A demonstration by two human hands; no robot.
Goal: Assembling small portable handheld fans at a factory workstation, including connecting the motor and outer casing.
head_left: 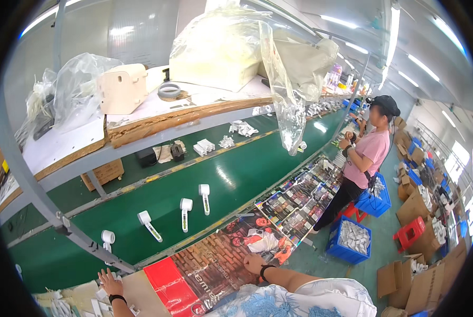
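My left hand (111,283) is spread open, palm down, at the near edge of the green conveyor belt (125,203). Small white plastic parts (95,306) lie around and below it on the bench. Resting on the poster-covered bench top (205,272), my right hand (254,263) has its fingers curled in, and nothing shows in it. On the belt lie several white pieces with a round head and a straight handle (185,214), green showing along some handles. One of these, a white round-headed piece (108,238), is nearest my left hand, partly behind a metal post.
A grey metal post (36,195) and a wooden shelf (189,116) stand over the belt, with plastic bags (286,105) hanging down. To the right, a co-worker in a pink top (375,150) stands near blue crates (350,240) of white parts, a red stool (408,234) and cardboard boxes (424,285).
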